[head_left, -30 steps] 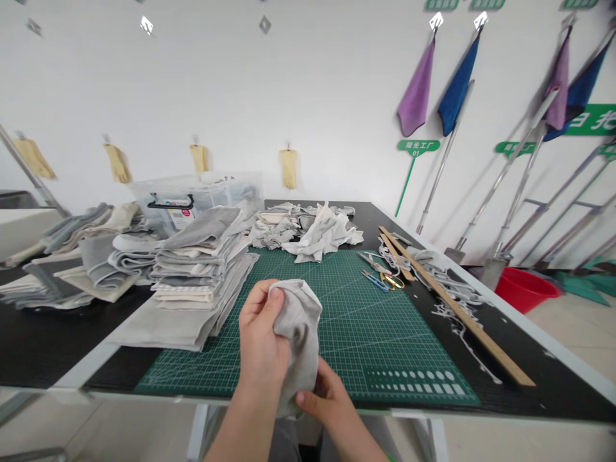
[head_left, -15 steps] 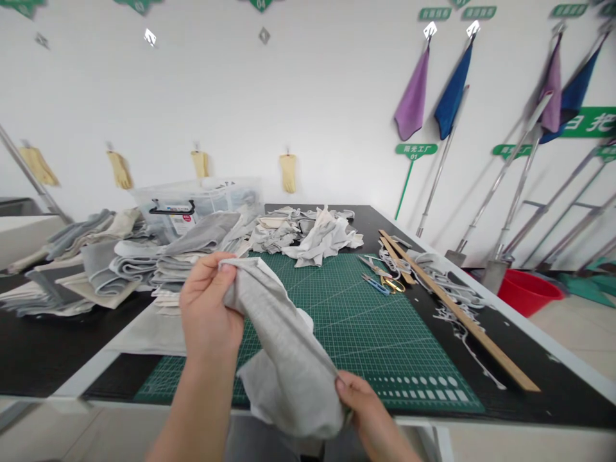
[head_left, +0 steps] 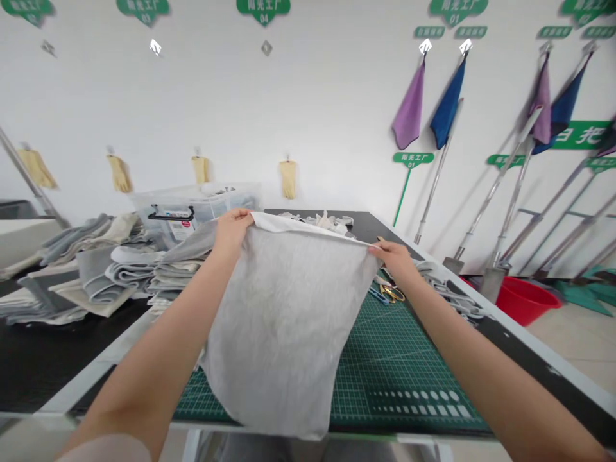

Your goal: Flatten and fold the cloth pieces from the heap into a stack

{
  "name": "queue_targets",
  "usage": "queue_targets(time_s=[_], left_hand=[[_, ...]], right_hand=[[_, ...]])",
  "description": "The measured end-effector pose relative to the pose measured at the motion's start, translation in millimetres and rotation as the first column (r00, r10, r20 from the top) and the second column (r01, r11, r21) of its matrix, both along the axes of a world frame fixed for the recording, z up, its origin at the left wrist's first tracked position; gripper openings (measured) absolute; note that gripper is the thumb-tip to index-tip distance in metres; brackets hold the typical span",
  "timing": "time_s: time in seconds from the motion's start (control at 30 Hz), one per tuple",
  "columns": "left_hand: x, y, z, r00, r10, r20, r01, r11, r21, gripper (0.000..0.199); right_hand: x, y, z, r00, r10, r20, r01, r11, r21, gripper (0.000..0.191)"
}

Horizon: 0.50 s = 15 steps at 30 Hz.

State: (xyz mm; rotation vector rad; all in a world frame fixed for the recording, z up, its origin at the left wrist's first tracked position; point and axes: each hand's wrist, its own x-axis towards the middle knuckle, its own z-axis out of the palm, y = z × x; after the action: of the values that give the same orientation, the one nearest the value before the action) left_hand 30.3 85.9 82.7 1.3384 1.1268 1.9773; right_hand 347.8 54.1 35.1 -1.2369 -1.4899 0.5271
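Observation:
A light grey cloth (head_left: 289, 321) hangs spread out between my two hands, its top edge stretched and slightly folded over. My left hand (head_left: 234, 230) pinches the upper left corner, and my right hand (head_left: 391, 252) pinches the upper right corner. The cloth's lower part hangs in front of the green cutting mat (head_left: 394, 353) and hides much of it. Beyond my right hand lie scissors with gold handles (head_left: 392, 294) and a blue-handled tool (head_left: 379, 295), partly covered by the cloth and hand.
Stacks of folded grey and cream cloths (head_left: 103, 276) stand at the left. Behind them is a clear plastic box (head_left: 192, 208). Crumpled scraps (head_left: 332, 222) lie at the back. White cords (head_left: 450, 292) lie at the right, and a red bucket (head_left: 527, 301) stands beyond the table.
Both hands have risen and moved forward, my right hand most. The cloth, bunched and slanting before, now hangs open and wide, covering more of the mat and scraps.

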Motion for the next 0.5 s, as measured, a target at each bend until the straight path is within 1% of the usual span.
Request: queue_targets(time_s=[0.07,0.13,0.2,0.23,0.27,0.3,0.33,0.4,0.43,0.47,0.5], left_hand=[[-4,13,11.1,0.999,0.029,-0.023,-0.029,1.000,-0.009,0.006],[-9,15,21.9,0.999,0.042,-0.028,-0.041,0.998,0.047,0.009],[-15,9,25.0,0.999,0.046,-0.024,-0.042,0.992,0.122,0.012],[-18,4,22.0,0.999,0.033,-0.019,-0.030,0.990,0.141,0.013],[-20,-1,15.4,1.000,0.012,-0.013,-0.010,0.989,0.145,0.013],[-22,-8,5.4,1.000,-0.013,-0.006,0.013,0.990,0.138,0.013],[-23,-16,-7.7,0.999,-0.038,0.000,0.038,0.992,0.120,0.014],[-24,-37,-40.9,0.995,-0.095,-0.014,0.095,0.994,0.061,0.013],[-24,-50,-59.6,0.989,-0.141,-0.037,0.141,0.990,0.012,0.012],[-25,-63,-78.8,0.974,-0.216,-0.072,0.212,0.976,-0.053,0.010],[-27,-76,-97.6,0.942,-0.309,-0.132,0.291,0.947,-0.138,0.008]], right_hand=[[1,15,24.4,0.999,-0.041,0.002,0.040,0.995,0.088,0.032],[3,15,46.3,0.998,-0.060,0.006,0.058,0.984,0.169,0.031],[4,5,57.7,0.998,-0.067,0.021,0.060,0.972,0.229,0.028],[4,-3,57.7,0.997,-0.070,0.031,0.060,0.967,0.246,0.026],[5,-12,53.5,0.997,-0.073,0.041,0.060,0.965,0.256,0.024],[6,-21,45.4,0.995,-0.080,0.053,0.064,0.964,0.258,0.023],[7,-31,33.7,0.993,-0.091,0.070,0.071,0.966,0.247,0.021],[11,-53,2.4,0.987,-0.096,0.130,0.071,0.981,0.181,0.018],[13,-65,-15.6,0.981,-0.073,0.178,0.052,0.992,0.119,0.017],[14,-77,-33.9,0.977,-0.010,0.213,0.002,0.999,0.038,0.017],[16,-89,-51.7,0.972,0.065,0.225,-0.059,0.998,-0.034,0.017]])
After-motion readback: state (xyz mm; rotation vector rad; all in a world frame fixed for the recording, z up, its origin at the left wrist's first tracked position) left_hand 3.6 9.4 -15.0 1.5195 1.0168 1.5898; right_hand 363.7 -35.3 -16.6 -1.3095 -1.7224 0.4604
